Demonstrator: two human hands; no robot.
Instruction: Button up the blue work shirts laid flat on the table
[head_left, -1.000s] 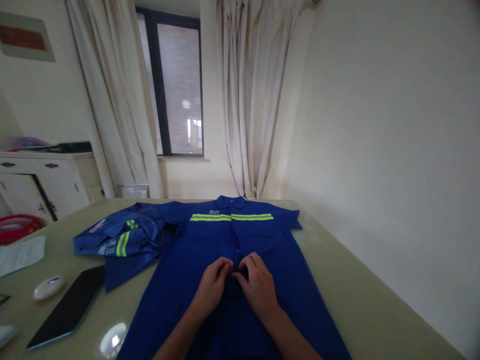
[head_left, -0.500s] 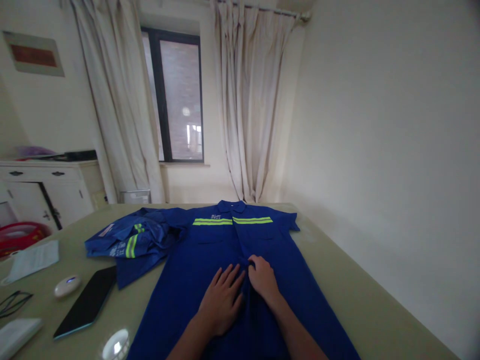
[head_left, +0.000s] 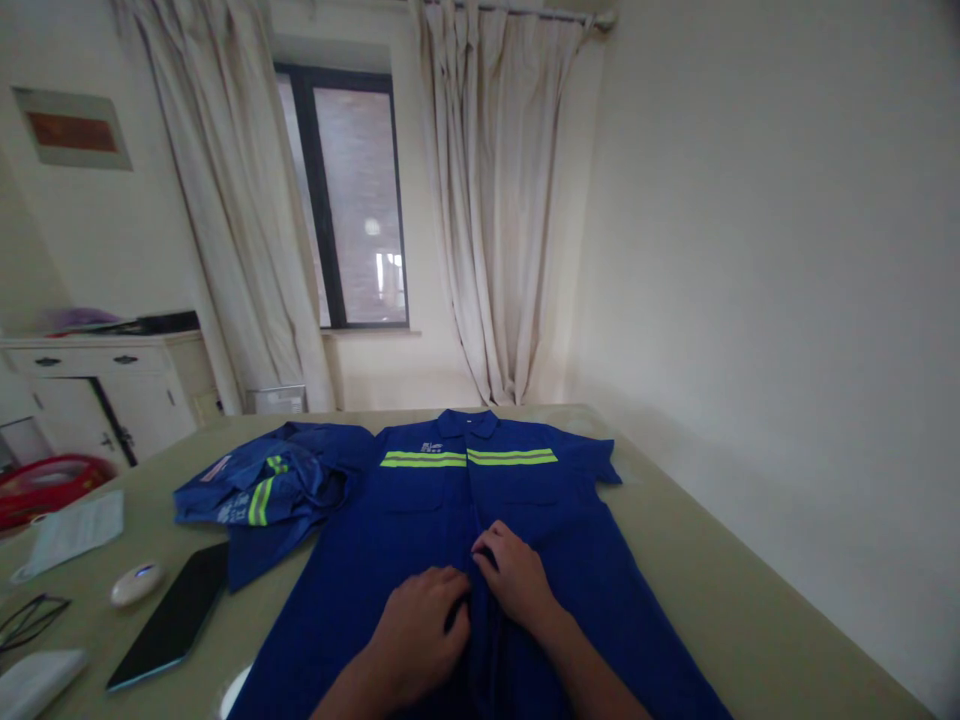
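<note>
A blue short-sleeved work shirt (head_left: 420, 530) lies spread front-up on the table, collar at the far end, with yellow-green and grey reflective bands across its chest. My right hand (head_left: 517, 580) is closed at the front opening, thumb and fingers pinching the cloth below chest level. Slightly nearer and to the left, my left hand (head_left: 424, 630) has its fingers curled against the same opening, apparently gripping the fabric edge; its fingertips are partly hidden. Left of the shirt sits a crumpled blue garment (head_left: 292, 470) with similar bands.
On the table's (head_left: 667, 520) left side lie a dark tablet (head_left: 172, 620), a white oval device (head_left: 136, 584), glasses (head_left: 34, 620), a face mask (head_left: 75, 530) and a white box (head_left: 41, 680). A wall (head_left: 787, 300) runs along the right.
My left hand has gone from lying flat with fingers spread to curled at the front opening, a little nearer me. The right hand has moved slightly left. The shirt's chest looks flatter.
</note>
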